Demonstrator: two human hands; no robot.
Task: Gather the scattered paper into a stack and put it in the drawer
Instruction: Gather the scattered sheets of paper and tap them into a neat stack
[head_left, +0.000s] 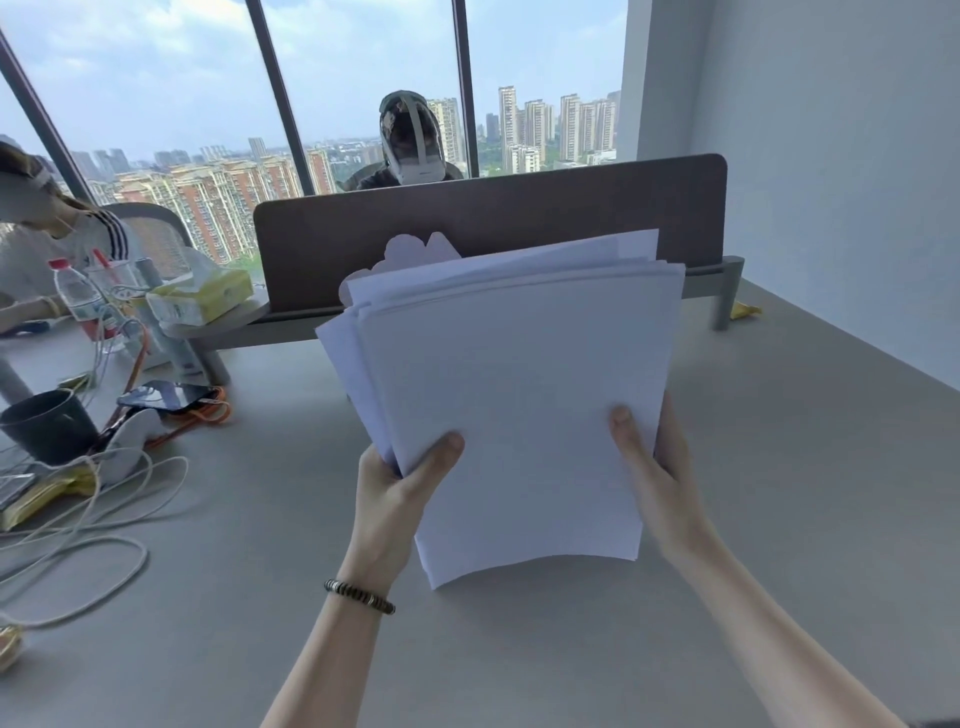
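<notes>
A loose stack of white paper (509, 384) is held upright above the grey desk (779, 493), its bottom edge curling just over the surface. The sheets are uneven at the top and on the left side. My left hand (400, 493) grips the stack's lower left edge, thumb on the front sheet. My right hand (654, 467) grips the right edge, thumb on the front, fingers behind. No drawer is in view.
A brown divider screen (519, 218) stands behind the paper, with a person beyond it. At the left lie white cables (93, 519), a dark mug (47, 426), a phone (166, 397), a water bottle (80, 296) and a tissue pack (202, 299). Another person sits at far left.
</notes>
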